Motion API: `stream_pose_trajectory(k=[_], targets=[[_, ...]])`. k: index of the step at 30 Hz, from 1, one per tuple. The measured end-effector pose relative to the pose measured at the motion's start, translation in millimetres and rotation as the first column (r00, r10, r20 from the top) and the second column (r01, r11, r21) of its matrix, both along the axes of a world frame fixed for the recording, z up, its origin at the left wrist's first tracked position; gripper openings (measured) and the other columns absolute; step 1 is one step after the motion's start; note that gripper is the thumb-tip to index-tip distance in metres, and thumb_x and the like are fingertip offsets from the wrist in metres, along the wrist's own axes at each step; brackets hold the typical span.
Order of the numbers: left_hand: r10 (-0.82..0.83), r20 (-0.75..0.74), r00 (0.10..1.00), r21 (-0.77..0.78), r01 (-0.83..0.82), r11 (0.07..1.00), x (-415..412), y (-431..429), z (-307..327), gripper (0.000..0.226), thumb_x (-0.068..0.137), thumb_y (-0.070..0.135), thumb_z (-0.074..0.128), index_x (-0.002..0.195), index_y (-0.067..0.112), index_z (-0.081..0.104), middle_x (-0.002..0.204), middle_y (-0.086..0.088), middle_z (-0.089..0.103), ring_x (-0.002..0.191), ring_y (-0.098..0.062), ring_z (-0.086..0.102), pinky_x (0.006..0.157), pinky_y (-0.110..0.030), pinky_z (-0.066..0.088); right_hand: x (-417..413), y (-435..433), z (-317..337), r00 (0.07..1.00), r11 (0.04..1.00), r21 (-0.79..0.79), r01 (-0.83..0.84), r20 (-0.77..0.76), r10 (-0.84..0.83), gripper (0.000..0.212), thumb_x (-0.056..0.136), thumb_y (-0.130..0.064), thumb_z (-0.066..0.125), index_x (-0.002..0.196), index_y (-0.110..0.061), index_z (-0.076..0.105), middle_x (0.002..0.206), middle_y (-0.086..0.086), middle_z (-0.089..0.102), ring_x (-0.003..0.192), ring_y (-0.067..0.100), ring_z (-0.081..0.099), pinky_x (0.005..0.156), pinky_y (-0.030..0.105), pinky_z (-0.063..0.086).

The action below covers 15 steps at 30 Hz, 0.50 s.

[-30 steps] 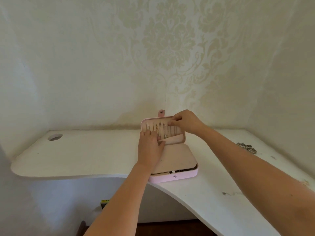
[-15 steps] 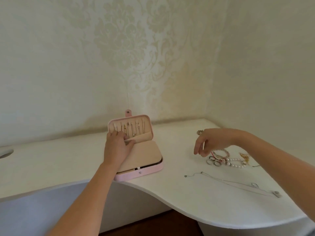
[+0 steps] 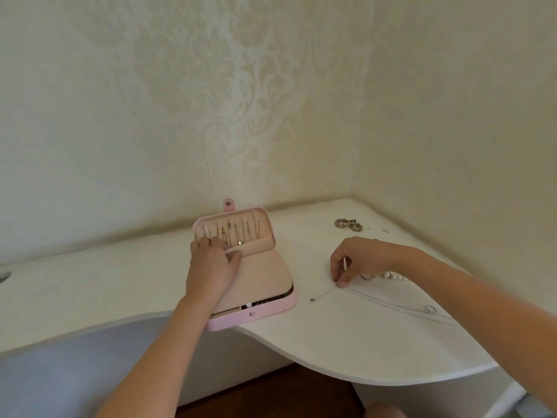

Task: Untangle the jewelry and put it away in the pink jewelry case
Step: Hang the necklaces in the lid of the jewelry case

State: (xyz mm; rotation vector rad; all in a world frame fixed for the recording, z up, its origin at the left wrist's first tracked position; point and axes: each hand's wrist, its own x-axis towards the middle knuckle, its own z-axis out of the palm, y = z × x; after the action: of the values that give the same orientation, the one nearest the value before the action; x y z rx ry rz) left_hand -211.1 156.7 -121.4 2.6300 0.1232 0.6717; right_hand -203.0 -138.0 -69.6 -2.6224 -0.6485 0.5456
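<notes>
left hand (image 3: 211, 268) flat on open pink jewelry case (image 3: 256, 315) | right hand (image 3: 358, 260) pinching silver chain (image 3: 391, 306) on desk (image 3: 346, 351)

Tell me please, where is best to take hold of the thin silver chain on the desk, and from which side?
Probably pinch the silver chain near its left bend, where the right hand meets it, coming from above: it lies flat and loose on the desk, apart from the pearls.

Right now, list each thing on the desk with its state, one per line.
Pink jewelry case: open, lid upright, chains hanging inside.
Left hand: resting on the case's inner flap.
Right hand: fingertips pinching the silver necklace.
Silver necklace: lying stretched out on the desk.
Pearl strand: loose, partly hidden.
Beaded bracelet: loose near the corner.
</notes>
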Motion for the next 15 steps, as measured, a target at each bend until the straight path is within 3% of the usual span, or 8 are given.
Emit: stream_pose_trajectory(k=[2,4,7,8,11,12,15], targets=[[-0.017,-0.005,1.0,0.026,0.017,1.0,-3.4,-8.9,-1.6,0.037,0.092,0.036,0.053,0.109,0.004,0.057,0.112,-0.013,0.052,0.108,-0.028,0.039,0.088,-0.035,0.039,0.1,1.4,3.5,1.0,0.999,-0.04,-0.021,0.0,0.021,0.009,0.077,-0.013,0.076,0.085,-0.015,0.07,0.062,-0.014,0.057,0.043,-0.004,0.048,0.042,0.009,0.033],[-0.034,-0.005,0.999,0.036,0.034,0.999,-4.1,-13.7,-1.6,0.036,0.092,0.036,0.053,0.109,0.004,0.057,0.112,-0.013,0.052,0.107,-0.028,0.039,0.088,-0.034,0.038,3.1,3.7,3.2,0.998,0.994,-0.089,-0.062,-0.005,0.062,0.009,0.072,-0.021,0.079,0.077,-0.023,0.072,0.066,-0.013,0.064,0.054,0.002,0.055,0.051,0.018,0.042],[-0.034,-0.025,0.999,0.023,0.034,0.999,-3.1,-15.1,0.0,0.035,0.092,0.036,0.052,0.108,0.004,0.058,0.112,-0.013,0.052,0.106,-0.028,0.039,0.088,-0.035,0.037,10.2,7.6,-1.9,0.994,0.979,-0.172,-0.112,-0.006,0.112,0.009,0.067,-0.031,0.079,0.072,-0.03,0.071,0.075,0.0,0.069,0.076,0.036,0.064,0.066,0.043,0.052],[-0.032,-0.033,0.999,0.022,0.033,0.999,-2.9,-15.1,0.2,0.036,0.092,0.036,0.051,0.108,0.004,0.058,0.112,-0.013,0.052,0.106,-0.028,0.039,0.088,-0.035,0.037,9.9,8.3,-1.4,0.993,0.976,-0.183,-0.117,-0.009,0.117,0.008,0.068,-0.031,0.078,0.072,-0.029,0.071,0.074,0.001,0.068,0.075,0.036,0.063,0.066,0.04,0.053],[-0.03,-0.042,0.999,0.017,0.031,0.999,-3.7,-15.0,0.5,0.036,0.092,0.035,0.051,0.11,0.004,0.058,0.113,-0.014,0.052,0.107,-0.029,0.039,0.088,-0.036,0.036,4.4,9.2,0.8,0.991,0.97,-0.204,-0.132,-0.004,0.134,0.004,0.081,-0.021,0.071,0.08,-0.018,0.069,0.07,-0.007,0.06,0.059,0.011,0.052,0.049,0.014,0.041],[-0.03,-0.044,0.999,0.017,0.03,0.999,-4.0,-15.0,0.9,0.036,0.092,0.035,0.052,0.11,0.004,0.058,0.113,-0.014,0.052,0.107,-0.029,0.039,0.088,-0.036,0.036,4.0,7.8,-1.5,0.991,0.969,-0.211,-0.132,-0.003,0.135,0.004,0.083,-0.02,0.068,0.081,-0.016,0.068,0.071,-0.007,0.058,0.06,0.01,0.051,0.05,0.015,0.04],[-0.026,-0.052,0.998,0.029,0.028,0.999,-3.7,-14.8,1.0,0.037,0.092,0.036,0.052,0.109,0.003,0.058,0.112,-0.015,0.053,0.106,-0.03,0.04,0.088,-0.036,0.036,2.0,1.5,-6.2,0.99,0.972,-0.189,-0.138,-0.012,0.138,0.011,0.086,-0.022,0.063,0.075,-0.026,0.063,0.075,-0.009,0.058,0.07,0.016,0.052,0.061,0.034,0.046]])
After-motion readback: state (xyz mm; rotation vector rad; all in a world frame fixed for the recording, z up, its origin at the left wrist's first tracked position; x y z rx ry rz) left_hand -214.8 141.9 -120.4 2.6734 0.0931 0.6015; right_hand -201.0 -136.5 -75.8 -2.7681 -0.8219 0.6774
